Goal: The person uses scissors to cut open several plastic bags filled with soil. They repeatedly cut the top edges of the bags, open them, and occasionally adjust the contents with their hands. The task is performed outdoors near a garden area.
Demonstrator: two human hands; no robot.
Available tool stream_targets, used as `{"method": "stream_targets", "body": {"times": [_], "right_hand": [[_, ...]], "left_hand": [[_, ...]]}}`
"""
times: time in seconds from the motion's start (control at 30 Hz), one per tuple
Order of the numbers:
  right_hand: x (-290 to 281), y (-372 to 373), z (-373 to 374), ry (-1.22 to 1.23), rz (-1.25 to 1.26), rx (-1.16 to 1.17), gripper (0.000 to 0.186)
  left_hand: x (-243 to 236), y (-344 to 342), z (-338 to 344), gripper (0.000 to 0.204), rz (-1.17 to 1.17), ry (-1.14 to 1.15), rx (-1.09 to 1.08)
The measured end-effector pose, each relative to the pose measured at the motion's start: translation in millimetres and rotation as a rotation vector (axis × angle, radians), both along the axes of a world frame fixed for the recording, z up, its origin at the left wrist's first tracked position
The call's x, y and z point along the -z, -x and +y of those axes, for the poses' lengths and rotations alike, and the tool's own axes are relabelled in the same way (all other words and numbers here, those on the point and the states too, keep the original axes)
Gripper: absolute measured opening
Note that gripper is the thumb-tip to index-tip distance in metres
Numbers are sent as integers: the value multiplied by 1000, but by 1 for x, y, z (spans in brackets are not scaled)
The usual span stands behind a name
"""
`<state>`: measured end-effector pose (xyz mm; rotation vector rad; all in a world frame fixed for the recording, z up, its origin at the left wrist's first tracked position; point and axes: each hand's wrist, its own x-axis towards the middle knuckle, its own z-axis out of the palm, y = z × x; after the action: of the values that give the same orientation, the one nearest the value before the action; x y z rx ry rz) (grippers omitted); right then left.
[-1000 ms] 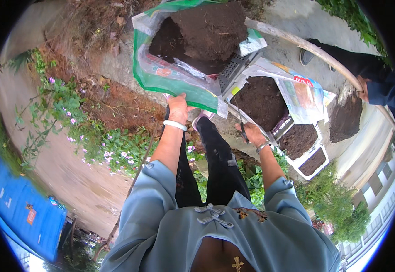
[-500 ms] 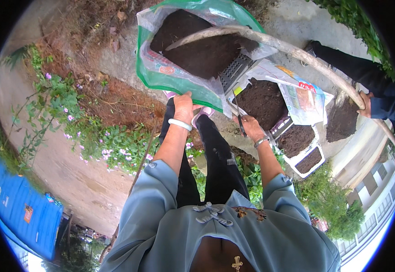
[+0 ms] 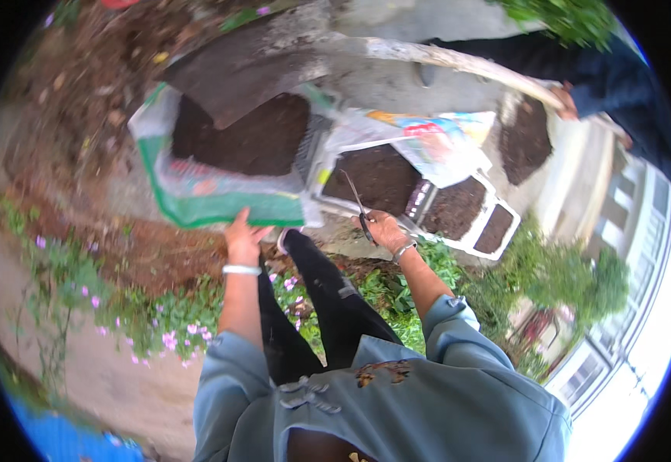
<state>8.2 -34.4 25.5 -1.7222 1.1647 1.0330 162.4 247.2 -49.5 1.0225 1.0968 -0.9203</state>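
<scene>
My left hand (image 3: 243, 237) has its fingers closed on the near edge of a green and white plastic bag (image 3: 162, 181), which lies open with dark soil (image 3: 243, 146) inside. My right hand (image 3: 384, 231) is closed round the dark handles of scissors (image 3: 363, 215), their thin blade pointing up and away from me. Beyond and above the bag's far side is the broad metal blade of a shovel (image 3: 251, 58). Another person's hand (image 3: 564, 102) grips its long wooden handle (image 3: 466, 61) from the right.
Right of the bag stand a grey perforated crate wall (image 3: 316, 142) and white planters (image 3: 497, 250) filled with soil. A printed white sack (image 3: 447, 158) lies over one planter. Farther right is a soil heap (image 3: 526, 142) on concrete. Pink-flowered plants (image 3: 170, 339) grow near my legs.
The view has shifted, so the bag and planters sit farther left. The other person's shovel has lifted; its blade now shows above the bag. Both my hands keep their holds.
</scene>
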Motion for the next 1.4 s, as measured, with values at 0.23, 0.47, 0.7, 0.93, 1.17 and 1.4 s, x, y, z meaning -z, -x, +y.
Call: {"method": "stream_targets", "body": {"times": [0.23,0.47,0.7,0.93,1.17,1.4], "right_hand": [[-42,99,-148,307,74,-279,61],[-37,75,-125,132,81,-304,49],[-4,-61,-25,-125,-93,-120,59],[91,-98,-7,-247,-26,-30,63],[130,-155,22,-212,103,254,49],[174,-152,27,-170,276,343,44]], "left_hand": [[-8,-3,-13,51,-14,52,85],[-99,-46,-10,48,-122,19,599],[-51,-74,-66,28,-1158,-256,1055],[-61,-54,-78,51,-883,-38,1845],[-72,-10,-51,40,-1426,-222,1285],[-65,46,-11,24,-1207,-98,1009]]}}
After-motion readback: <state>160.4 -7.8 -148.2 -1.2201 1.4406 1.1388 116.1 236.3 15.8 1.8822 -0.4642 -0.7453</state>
